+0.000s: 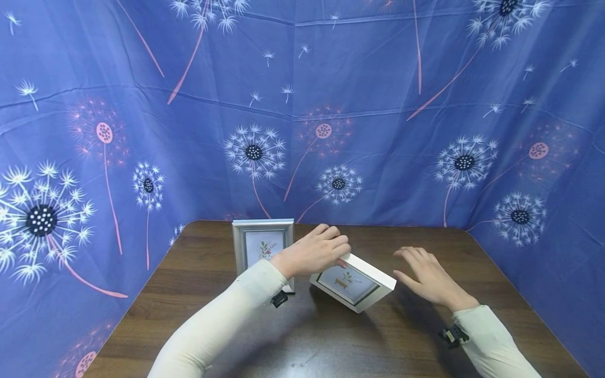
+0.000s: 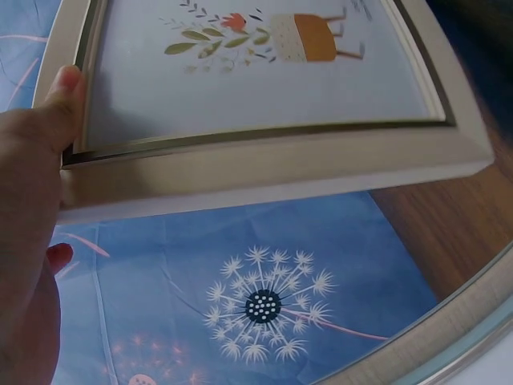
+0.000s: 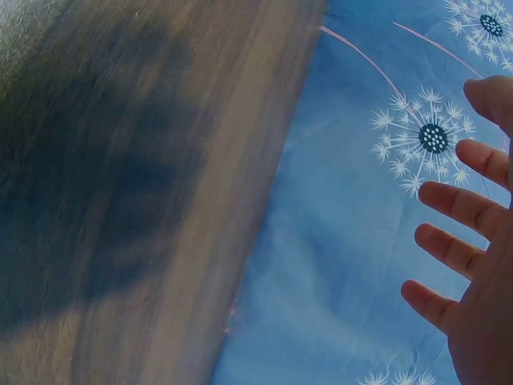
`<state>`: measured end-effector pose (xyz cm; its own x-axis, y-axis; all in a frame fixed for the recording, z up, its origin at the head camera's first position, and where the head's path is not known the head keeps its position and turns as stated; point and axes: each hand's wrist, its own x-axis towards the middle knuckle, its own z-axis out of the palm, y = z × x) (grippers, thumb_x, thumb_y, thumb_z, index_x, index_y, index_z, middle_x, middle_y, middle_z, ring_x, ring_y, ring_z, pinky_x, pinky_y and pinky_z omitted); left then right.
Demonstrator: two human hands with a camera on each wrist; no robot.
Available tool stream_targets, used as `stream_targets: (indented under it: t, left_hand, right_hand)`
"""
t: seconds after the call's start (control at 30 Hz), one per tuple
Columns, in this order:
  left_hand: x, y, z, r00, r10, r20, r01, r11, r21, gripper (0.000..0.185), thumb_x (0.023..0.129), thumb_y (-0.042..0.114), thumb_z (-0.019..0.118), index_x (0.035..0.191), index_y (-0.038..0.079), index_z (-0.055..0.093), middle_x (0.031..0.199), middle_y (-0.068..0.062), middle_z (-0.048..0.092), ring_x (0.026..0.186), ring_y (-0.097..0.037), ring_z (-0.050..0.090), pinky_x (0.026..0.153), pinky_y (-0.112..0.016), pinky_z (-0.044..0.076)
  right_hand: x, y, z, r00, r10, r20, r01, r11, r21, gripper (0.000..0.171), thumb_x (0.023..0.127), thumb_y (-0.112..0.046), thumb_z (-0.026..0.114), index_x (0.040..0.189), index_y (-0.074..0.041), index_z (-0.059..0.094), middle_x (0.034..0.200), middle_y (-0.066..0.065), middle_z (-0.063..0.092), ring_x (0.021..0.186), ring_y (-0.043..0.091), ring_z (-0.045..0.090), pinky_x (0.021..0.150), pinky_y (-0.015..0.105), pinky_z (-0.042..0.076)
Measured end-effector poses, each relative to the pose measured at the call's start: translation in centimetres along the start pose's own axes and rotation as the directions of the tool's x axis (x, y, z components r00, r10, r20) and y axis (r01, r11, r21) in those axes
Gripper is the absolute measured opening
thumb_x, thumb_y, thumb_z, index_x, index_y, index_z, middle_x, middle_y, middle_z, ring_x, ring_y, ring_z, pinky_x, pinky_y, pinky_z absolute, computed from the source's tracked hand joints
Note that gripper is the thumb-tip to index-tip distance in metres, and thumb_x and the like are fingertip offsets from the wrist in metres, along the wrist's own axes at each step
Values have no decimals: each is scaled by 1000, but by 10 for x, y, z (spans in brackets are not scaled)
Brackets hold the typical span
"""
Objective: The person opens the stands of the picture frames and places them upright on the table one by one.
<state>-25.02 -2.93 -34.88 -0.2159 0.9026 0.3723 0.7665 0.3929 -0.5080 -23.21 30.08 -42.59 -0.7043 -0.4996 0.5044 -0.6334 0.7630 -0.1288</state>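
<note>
A white picture frame [image 1: 353,284] with a small plant picture leans tilted on the brown table [image 1: 331,341], one edge raised. My left hand [image 1: 336,253] grips its raised upper edge, fingers curled over the top. In the left wrist view the same white frame [image 2: 264,164] fills the top, with my thumb [image 2: 62,100] on its corner. My right hand [image 1: 412,263] hovers just right of the frame with fingers spread, touching nothing. The right wrist view shows those spread fingers [image 3: 453,249] over the table [image 3: 120,200].
A grey picture frame [image 1: 262,245] with a flower print stands upright behind my left forearm, and its edge [image 2: 449,325] shows in the left wrist view. Blue dandelion-print cloth [image 1: 302,105] walls in the table on three sides.
</note>
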Motion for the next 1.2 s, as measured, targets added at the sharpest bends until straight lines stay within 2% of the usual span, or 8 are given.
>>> stream_targets:
  t: [0.17,0.27,0.57,0.77,0.97,1.07,1.2]
  left_hand:
    - [0,1,-5,999,31,23,-31,999,19,27,94,47,57,104,22,58,100,9,53,98,-14,46,90,-30,34]
    - [-1,1,-5,999,52,16,-52,998,36,27,93,47,56,104,23,58,101,10,53,99,-13,47,90,-30,34]
    - [-5,2,-6,990,116,-77,-107,989,105,28,85,48,62,98,24,57,97,12,55,101,-13,49,88,-30,36]
    - [-10,3,-5,982,136,-129,-122,986,110,31,79,52,65,95,26,59,94,15,58,100,-12,50,89,-31,36]
    - [-15,4,0,964,142,-226,-116,985,127,9,86,28,67,90,26,60,91,15,58,96,-12,51,87,-32,37]
    - [-17,3,2,951,137,-279,-108,987,115,9,86,20,68,88,25,60,90,14,58,96,-12,53,86,-32,38]
    - [-20,4,5,936,116,-333,-105,993,52,15,79,17,72,87,23,60,91,13,60,99,-14,54,87,-33,40]
  right_hand:
    - [0,2,4,1000,-25,-14,25,1000,-15,38,87,-19,72,119,-3,60,120,15,60,113,37,52,91,57,37]
    - [0,2,5,999,-40,-23,39,999,-25,38,86,-19,73,117,-3,61,119,15,60,112,38,53,90,57,38]
    - [0,2,3,998,-56,-23,55,998,-31,38,86,-20,73,118,-4,61,120,17,60,113,38,52,91,56,36]
    - [0,2,3,998,-66,-23,65,997,-27,39,85,-20,73,118,-3,61,121,19,59,115,38,50,93,57,35]
    - [3,1,3,994,-106,-42,104,994,-42,39,84,-20,73,117,-4,61,121,16,59,115,36,51,93,55,35]
    - [6,-1,2,990,-127,-54,125,991,-44,39,84,-21,73,118,-5,61,121,16,59,115,36,51,94,55,35]
    - [8,-3,1,986,-155,-67,153,987,-48,40,84,-23,73,117,-4,61,120,15,59,114,36,51,94,55,34]
